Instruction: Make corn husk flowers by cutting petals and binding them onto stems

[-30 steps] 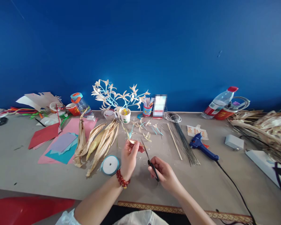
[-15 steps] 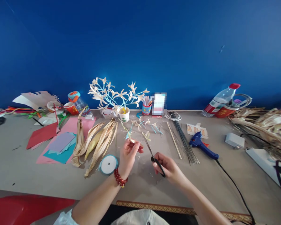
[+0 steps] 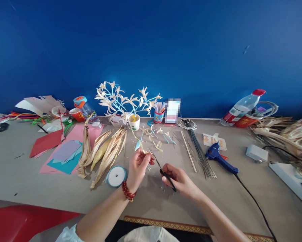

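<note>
Pinched between the fingertips of my left hand (image 3: pixel 139 168) is a small pale strip of corn husk (image 3: pixel 145 152), partly hidden by the fingers. My right hand (image 3: pixel 178 178) grips black-handled scissors (image 3: pixel 168 178), whose blades point up and left close to the left fingertips. Whether the blades touch the husk, I cannot tell. Beside my left wrist lies a roll of light blue tape (image 3: pixel 116 176). Just beyond my hands are cut husk pieces (image 3: pixel 157 146) and small husk flowers on blue stems (image 3: pixel 166 136).
Corn husks (image 3: pixel 110 151) and coloured paper (image 3: pixel 65 151) lie at left. Husk flowers (image 3: pixel 125 101) stand in a paper cup (image 3: pixel 134 123) behind. To the right are wires (image 3: pixel 202 154), a blue glue gun (image 3: pixel 223 159) with its cord, a white adapter (image 3: pixel 257 153) and a leaning bottle (image 3: pixel 241 107).
The scissors have shifted slightly left, bringing their blade tips nearer my left fingertips. My left hand keeps its pinch on the husk strip. The view has turned a little.
</note>
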`<state>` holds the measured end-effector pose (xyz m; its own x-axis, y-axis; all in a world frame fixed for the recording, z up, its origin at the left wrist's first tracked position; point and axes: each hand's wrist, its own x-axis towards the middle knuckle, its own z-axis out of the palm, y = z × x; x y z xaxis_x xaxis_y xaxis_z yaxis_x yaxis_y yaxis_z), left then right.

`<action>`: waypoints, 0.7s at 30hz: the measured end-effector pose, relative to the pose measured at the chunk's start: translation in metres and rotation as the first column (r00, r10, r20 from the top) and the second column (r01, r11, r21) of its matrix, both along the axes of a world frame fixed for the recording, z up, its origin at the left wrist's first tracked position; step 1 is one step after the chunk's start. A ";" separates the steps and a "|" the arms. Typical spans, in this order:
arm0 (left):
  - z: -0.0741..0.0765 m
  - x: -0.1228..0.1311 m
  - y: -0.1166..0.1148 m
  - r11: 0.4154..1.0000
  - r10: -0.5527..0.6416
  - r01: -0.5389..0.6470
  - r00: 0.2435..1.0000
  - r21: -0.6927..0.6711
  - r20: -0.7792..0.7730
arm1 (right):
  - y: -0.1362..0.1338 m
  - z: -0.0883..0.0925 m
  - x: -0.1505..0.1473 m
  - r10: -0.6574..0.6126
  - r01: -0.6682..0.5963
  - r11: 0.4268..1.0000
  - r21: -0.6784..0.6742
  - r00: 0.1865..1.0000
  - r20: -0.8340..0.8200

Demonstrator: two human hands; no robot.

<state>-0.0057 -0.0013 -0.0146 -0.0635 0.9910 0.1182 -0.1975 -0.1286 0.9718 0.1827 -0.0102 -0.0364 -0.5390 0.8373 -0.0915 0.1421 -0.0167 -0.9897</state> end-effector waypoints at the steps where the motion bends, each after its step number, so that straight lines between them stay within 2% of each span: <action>1: 0.000 0.000 0.000 1.000 -0.003 0.003 1.000 -0.005 -0.001 | 0.000 0.001 0.000 -0.001 0.001 1.000 -0.006 1.000 -0.001; 11: -0.003 -0.001 0.002 0.998 -0.049 0.052 0.996 -0.033 0.076 | -0.001 0.007 -0.001 0.004 -0.008 0.995 -0.095 0.999 -0.043; 21: 0.001 0.001 0.000 0.993 -0.057 0.071 0.988 -0.093 0.145 | -0.001 0.010 0.001 0.026 -0.039 0.991 -0.131 0.995 -0.099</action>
<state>-0.0044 -0.0016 -0.0133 -0.0088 0.9998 0.0151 -0.3389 -0.0172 0.9407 0.1833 -0.0112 -0.0263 -0.5771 0.8034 -0.1468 0.0481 -0.1460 -0.9881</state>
